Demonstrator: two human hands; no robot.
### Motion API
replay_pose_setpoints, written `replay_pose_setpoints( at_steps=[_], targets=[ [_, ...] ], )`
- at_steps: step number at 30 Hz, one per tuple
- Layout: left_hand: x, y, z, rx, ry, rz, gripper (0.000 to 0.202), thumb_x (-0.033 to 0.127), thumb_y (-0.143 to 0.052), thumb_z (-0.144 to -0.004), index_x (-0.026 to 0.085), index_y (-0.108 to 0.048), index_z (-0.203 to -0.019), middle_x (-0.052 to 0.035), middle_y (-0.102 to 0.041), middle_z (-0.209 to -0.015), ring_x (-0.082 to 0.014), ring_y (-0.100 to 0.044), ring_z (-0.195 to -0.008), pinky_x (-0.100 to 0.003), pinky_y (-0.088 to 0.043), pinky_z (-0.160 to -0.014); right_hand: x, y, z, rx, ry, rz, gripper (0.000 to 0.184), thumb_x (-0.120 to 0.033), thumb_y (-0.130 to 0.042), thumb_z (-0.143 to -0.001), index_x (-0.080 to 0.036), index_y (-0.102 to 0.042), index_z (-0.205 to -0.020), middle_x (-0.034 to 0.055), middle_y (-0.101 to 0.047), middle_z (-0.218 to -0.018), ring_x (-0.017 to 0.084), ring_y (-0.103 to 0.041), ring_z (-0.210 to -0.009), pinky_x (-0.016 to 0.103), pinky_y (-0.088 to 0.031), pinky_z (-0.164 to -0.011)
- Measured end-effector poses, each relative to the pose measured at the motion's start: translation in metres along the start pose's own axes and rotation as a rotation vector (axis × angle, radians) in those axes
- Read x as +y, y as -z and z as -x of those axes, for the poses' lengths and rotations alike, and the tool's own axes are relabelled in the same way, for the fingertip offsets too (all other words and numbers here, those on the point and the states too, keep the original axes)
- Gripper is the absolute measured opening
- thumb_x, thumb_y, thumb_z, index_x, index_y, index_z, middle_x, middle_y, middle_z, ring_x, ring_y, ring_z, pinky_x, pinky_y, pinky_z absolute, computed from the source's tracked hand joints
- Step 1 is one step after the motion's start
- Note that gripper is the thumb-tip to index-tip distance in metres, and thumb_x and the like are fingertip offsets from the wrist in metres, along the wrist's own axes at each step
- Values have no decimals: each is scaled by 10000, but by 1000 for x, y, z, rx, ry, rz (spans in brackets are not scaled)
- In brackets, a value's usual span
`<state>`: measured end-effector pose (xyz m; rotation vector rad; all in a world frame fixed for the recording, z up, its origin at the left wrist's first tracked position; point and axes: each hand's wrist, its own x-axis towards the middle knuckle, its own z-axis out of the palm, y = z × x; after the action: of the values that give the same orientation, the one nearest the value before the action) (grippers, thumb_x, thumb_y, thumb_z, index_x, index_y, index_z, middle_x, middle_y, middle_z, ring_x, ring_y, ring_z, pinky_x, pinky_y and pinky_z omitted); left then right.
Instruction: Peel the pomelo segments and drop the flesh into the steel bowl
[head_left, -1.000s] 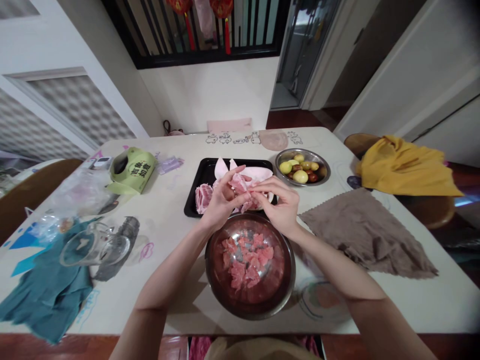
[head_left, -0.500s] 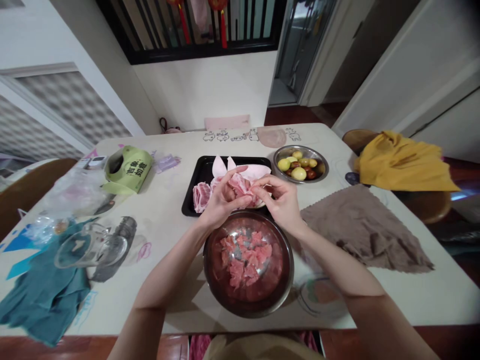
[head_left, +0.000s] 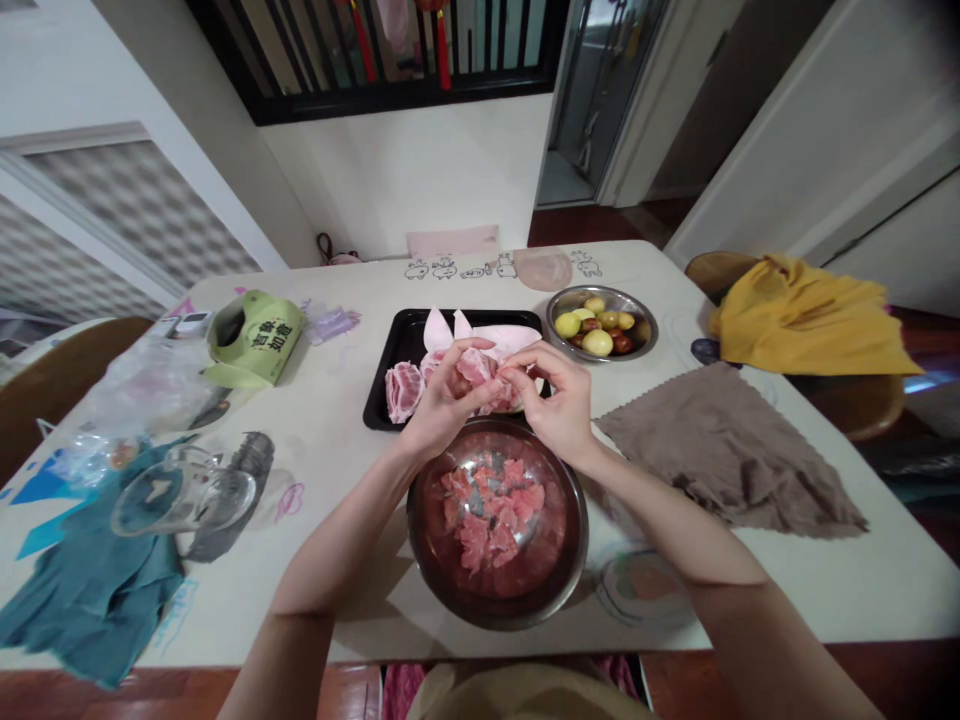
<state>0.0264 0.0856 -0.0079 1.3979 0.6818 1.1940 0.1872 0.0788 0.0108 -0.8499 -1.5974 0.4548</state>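
Observation:
My left hand (head_left: 442,400) and my right hand (head_left: 551,395) are both closed on one pink pomelo segment (head_left: 480,372), held just above the far rim of a steel bowl (head_left: 496,600). The fingertips of both hands pinch at its top. Several torn pink flesh pieces (head_left: 487,505) lie in the bowl. Behind my hands sits a black tray (head_left: 397,355) with pink peel (head_left: 499,335) and another peeled segment (head_left: 403,390).
A steel bowl of small fruits (head_left: 601,325) stands at the back right. A brown cloth (head_left: 724,455) lies right of me, a glass jug (head_left: 180,495) and teal cloth (head_left: 82,590) left. A green pouch (head_left: 255,340) and plastic bag (head_left: 154,385) sit far left. Yellow fabric (head_left: 810,320) covers a chair.
My hands stay together on the pomelo segment with only small finger shifts. The view has tilted slightly, so everything sits a little higher in the picture.

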Motion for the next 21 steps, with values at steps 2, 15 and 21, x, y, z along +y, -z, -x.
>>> replay_pose_setpoints(
  at_steps=[2, 15, 21],
  targets=[
    [1, -2, 0, -22, 57, 95, 459, 354, -797, -865, 296, -549, -1246, 5, -597, -943, -93, -584, -756, -244, -557, -744, 2, 0, 0, 15, 16, 34, 173, -179, -596, -940, -230, -674, -796, -1, -686, -775, 150, -621, -733, 298, -492, -664],
    [9, 6, 4, -181, 122, -17, 523, 277, -851, -797, 301, -627, -1269, -47, -619, -1179, -169, -644, -946, -302, -575, -798, 23, 20, -24, 174, 18, 131, 163, -179, -641, -924, -230, -684, -775, -11, -670, -764, 153, -610, -751, 291, -471, -656],
    [14, 19, -2, -77, -65, -275, 545, 284, -853, -794, 247, -622, -1286, -88, -595, -1297, -234, -578, -1195, -362, -520, -1015, 35, 24, -27, 174, 8, 187, 145, -260, -679, -929, -238, -740, -799, 5, -697, -809, 168, -633, -786, 295, -478, -665]
  ],
)
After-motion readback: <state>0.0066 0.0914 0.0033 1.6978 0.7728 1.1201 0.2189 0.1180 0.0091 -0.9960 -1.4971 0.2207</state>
